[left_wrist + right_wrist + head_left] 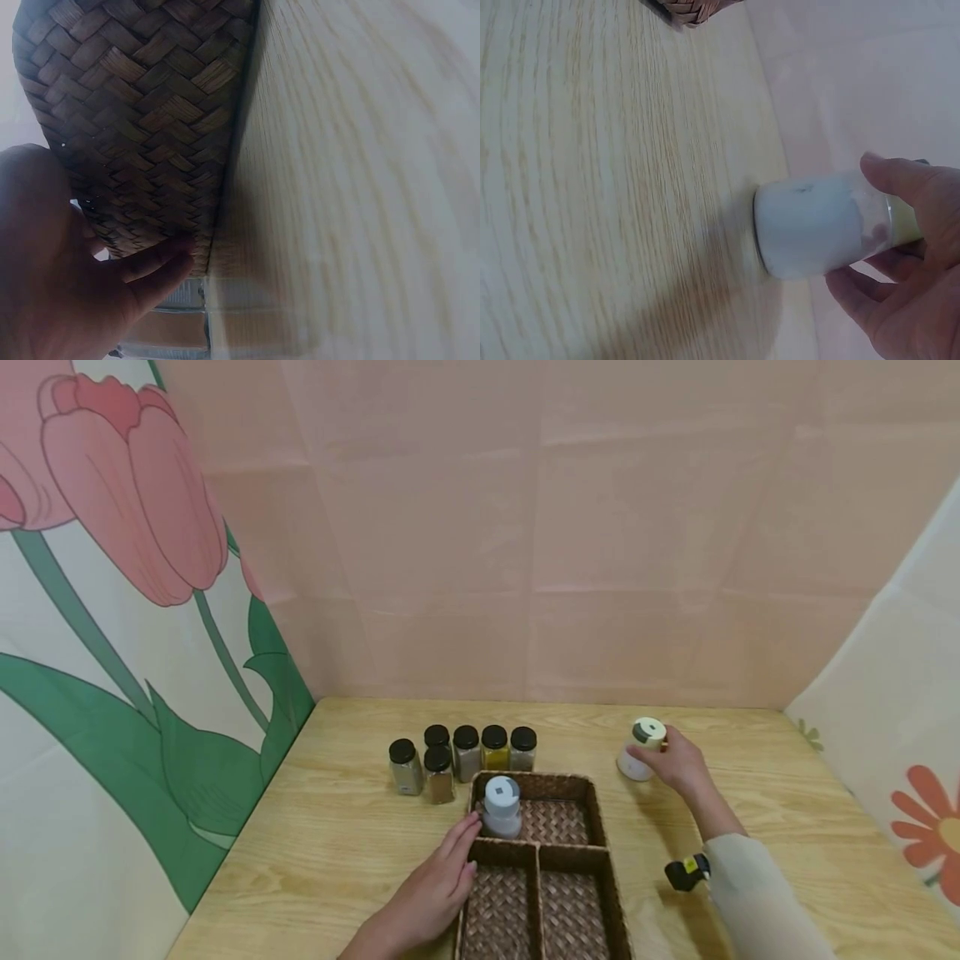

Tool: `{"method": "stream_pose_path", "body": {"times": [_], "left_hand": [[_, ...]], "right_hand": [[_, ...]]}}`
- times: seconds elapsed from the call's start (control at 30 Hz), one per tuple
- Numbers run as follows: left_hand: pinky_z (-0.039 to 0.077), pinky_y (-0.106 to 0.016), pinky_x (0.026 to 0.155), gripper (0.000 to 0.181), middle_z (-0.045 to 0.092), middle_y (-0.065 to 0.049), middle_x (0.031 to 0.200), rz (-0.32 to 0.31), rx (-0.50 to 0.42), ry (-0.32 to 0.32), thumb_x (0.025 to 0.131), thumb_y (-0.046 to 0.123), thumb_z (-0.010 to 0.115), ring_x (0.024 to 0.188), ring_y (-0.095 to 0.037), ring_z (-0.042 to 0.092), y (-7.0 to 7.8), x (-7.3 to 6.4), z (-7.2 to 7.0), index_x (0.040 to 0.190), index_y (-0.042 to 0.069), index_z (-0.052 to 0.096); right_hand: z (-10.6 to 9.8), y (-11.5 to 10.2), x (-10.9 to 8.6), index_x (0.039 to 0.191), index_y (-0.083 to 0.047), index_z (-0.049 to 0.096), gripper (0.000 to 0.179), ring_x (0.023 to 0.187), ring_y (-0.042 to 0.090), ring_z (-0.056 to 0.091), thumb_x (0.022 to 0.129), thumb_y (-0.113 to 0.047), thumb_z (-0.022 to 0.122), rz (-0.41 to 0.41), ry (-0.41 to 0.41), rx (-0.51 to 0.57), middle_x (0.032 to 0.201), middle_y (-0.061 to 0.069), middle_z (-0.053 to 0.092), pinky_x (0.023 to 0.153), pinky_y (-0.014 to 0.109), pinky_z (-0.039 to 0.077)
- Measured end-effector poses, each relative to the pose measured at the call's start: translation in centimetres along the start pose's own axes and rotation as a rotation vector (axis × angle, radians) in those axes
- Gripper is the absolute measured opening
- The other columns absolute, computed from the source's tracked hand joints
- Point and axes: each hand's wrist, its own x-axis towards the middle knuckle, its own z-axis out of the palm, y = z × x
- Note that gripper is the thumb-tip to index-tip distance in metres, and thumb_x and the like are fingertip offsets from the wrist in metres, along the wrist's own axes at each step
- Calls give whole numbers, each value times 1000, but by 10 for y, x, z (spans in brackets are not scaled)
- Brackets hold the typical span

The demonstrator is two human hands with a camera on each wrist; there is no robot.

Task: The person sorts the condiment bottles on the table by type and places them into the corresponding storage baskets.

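Observation:
My right hand (678,764) grips a clear jar (636,766) of white contents with a pale yellow-green lid, at the right back of the table. In the right wrist view the thumb and fingers go round the jar (810,225) near its lid; whether its base touches the wood I cannot tell. My left hand (431,893) rests along the left side of a brown woven basket (536,846), fingers fairly straight against its outer wall (150,112). A similar jar with a white lid (502,810) stands in the basket's back compartment, at the left end.
Several small glass spice jars with black lids (467,752) stand behind and left of the basket. Two front compartments of the basket show bare woven floor (498,902). A black device (686,872) is at the right wrist. A pink cloth backdrop (525,568) hangs behind the table.

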Motion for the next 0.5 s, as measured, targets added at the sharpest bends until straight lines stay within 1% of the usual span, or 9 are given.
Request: {"method": "stream_pose_path", "body": {"times": [0.23, 0.4, 0.5], "left_hand": [[36, -48, 117, 52, 18, -1, 168, -10, -4, -6, 111, 25, 33, 149, -27, 32, 2, 0, -2, 160, 8, 26], [36, -48, 117, 52, 18, -1, 168, -24, -12, -17, 112, 26, 32, 150, -26, 31, 2, 0, -2, 160, 9, 26], [36, -48, 116, 52, 18, -1, 168, -27, -14, -16, 112, 26, 33, 149, -27, 32, 2, 0, -1, 160, 9, 27]], "right_hand": [[-1, 0, 0, 147, 11, 34, 87, 127, 57, 45, 97, -55, 61, -39, 24, 2, 143, 41, 41, 94, 63, 49], [-4, -3, -2, 147, 12, 34, 89, 125, 57, 46, 96, -57, 61, -52, 42, -6, 142, 41, 43, 92, 63, 50], [-6, -7, -3, 148, 10, 35, 90, 126, 57, 46, 96, -59, 60, -64, 48, -4, 143, 39, 43, 92, 63, 50]]}}
